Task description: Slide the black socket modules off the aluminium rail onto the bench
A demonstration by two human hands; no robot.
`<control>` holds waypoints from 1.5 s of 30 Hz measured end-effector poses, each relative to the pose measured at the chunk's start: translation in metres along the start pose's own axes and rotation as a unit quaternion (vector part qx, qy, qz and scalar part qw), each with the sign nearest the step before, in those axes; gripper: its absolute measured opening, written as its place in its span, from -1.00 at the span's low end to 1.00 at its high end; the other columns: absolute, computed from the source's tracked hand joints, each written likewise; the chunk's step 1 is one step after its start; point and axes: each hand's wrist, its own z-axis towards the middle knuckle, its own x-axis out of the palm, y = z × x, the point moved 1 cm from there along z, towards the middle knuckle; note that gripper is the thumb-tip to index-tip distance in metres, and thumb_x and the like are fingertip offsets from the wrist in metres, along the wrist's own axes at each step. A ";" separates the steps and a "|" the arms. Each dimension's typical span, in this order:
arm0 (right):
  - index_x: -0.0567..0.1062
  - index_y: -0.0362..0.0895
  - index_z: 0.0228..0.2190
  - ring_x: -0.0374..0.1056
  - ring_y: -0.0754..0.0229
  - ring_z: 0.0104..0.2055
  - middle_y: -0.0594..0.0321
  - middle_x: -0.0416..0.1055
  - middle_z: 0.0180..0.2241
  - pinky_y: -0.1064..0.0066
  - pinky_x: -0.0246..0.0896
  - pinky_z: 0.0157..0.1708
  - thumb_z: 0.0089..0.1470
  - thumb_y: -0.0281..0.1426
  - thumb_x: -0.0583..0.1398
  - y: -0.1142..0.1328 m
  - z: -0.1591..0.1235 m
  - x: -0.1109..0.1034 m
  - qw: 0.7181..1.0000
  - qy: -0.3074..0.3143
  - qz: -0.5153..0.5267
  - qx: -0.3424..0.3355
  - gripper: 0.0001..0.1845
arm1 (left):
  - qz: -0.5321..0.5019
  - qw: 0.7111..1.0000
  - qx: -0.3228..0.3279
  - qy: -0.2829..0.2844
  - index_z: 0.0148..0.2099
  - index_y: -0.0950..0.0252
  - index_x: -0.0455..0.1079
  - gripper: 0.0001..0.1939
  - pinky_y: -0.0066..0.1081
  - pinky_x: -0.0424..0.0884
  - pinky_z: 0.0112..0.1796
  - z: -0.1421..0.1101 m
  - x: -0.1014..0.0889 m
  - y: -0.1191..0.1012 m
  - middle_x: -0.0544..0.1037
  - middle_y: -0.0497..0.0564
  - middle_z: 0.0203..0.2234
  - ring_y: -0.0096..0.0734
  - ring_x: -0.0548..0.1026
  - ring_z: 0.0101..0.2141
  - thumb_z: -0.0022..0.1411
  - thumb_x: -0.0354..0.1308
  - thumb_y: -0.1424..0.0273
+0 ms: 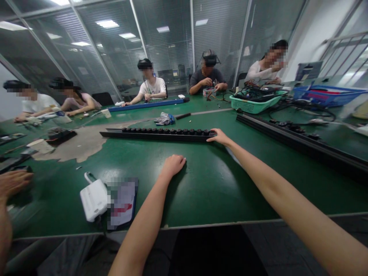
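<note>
A long black channel-shaped rail (155, 135) lies across the green table in front of me, with a row of several round black parts (175, 131) along it. My right hand (219, 137) grips the rail's right end, thumb on the near side and fingers over the top. My left hand (174, 165) rests on the tabletop nearer to me, apart from the rail. Its fingers are curled together, and nothing shows in them. Beyond the rail lie a crumpled grey-and-blue glove (165, 119) and a short black bar (183, 115).
A white box-shaped device (94, 199) and a partly blurred flat slab (125, 203) lie front left. Another black rail (287, 134) stretches along the right. Behind it stand a green basket (253, 105) of cables and a blue basket (322, 97). A co-worker's hand (15, 182) is at far left.
</note>
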 end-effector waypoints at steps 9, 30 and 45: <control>0.39 -0.08 0.07 0.27 -0.02 0.09 0.08 0.24 0.04 0.12 0.21 0.15 -0.16 -0.08 0.41 0.026 -0.079 -0.009 0.994 0.084 -0.032 -0.062 -0.22 | 0.013 0.999 0.018 -0.036 -0.17 0.29 0.55 -0.41 -0.28 0.36 -0.17 -0.004 -0.008 -0.003 0.63 0.19 -0.22 -0.13 0.59 -0.16 0.50 -0.29 0.14; 0.38 0.03 0.07 0.33 -0.12 0.14 0.14 0.36 0.05 0.09 0.26 0.18 -0.12 -0.04 0.40 -0.046 -0.238 -0.121 0.993 0.118 -0.002 -0.030 -0.27 | -0.007 0.944 0.001 -0.329 -0.05 0.27 0.42 -0.61 -0.16 0.23 0.03 -0.004 -0.013 0.006 0.53 0.16 -0.10 -0.12 0.41 -0.03 0.50 -0.21 0.23; 0.44 0.26 0.07 0.33 -0.08 0.20 0.14 0.39 0.12 0.27 0.23 0.20 -0.26 -0.18 0.47 -0.100 -0.234 -0.173 0.993 0.110 0.006 0.036 -0.22 | -0.029 0.952 -0.005 -0.306 0.06 0.27 0.44 -0.51 -0.09 0.07 0.24 0.011 0.010 0.027 0.57 0.15 -0.03 -0.13 0.37 0.13 0.49 -0.21 0.10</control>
